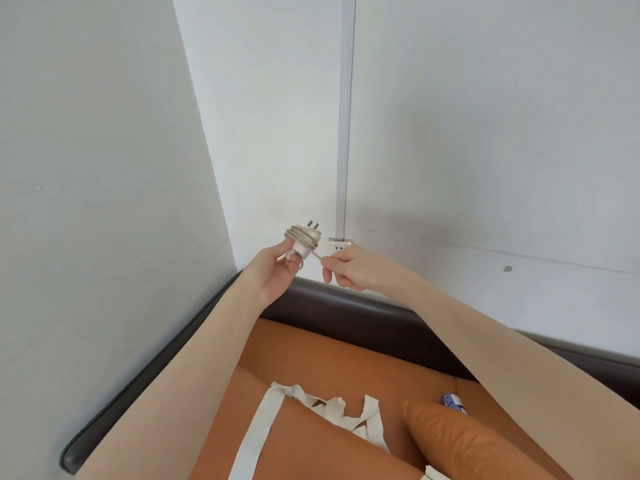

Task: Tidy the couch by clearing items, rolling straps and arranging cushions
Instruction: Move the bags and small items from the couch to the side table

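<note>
My left hand [273,271] grips a white plug charger [304,239] with its two prongs pointing up and a grey cable wound around its body. My right hand [346,270] pinches the cable's loose end [317,255] just right of the charger. Both hands are raised above the orange couch [311,355], near the wall corner. Below them, white fabric straps [332,407] lie tangled on the seat. An orange cushion [460,445] sits at the lower right.
A white wall socket [340,244] sits just behind my right hand, under a vertical cable duct [346,116]. The couch has a dark brown back and rim [363,306]. A small blue and white item [452,401] lies beside the cushion.
</note>
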